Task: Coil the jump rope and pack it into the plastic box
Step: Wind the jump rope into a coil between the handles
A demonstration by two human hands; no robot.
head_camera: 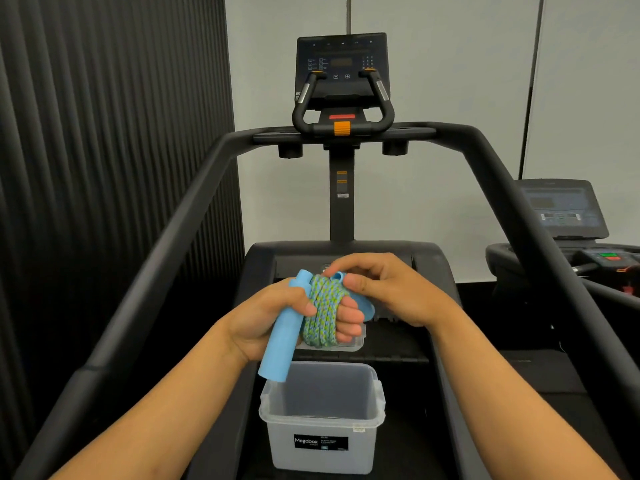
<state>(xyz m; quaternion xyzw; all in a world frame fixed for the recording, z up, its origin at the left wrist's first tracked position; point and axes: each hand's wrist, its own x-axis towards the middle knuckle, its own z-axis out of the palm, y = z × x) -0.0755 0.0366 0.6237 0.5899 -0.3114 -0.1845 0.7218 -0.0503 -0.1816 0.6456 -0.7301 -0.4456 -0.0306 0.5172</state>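
Head view: two hands hold a coiled jump rope above an open plastic box on a treadmill.

The left hand [277,320] grips a blue handle [282,336], and the green-and-blue rope [320,311] is wound in loops around its fingers. The right hand [384,289] pinches the second handle [363,304] at the top of the coil. The clear box [323,417] stands just below on the treadmill [398,344] deck, its lid [346,346] lying flat behind it. A second treadmill [568,220] stands to the right.
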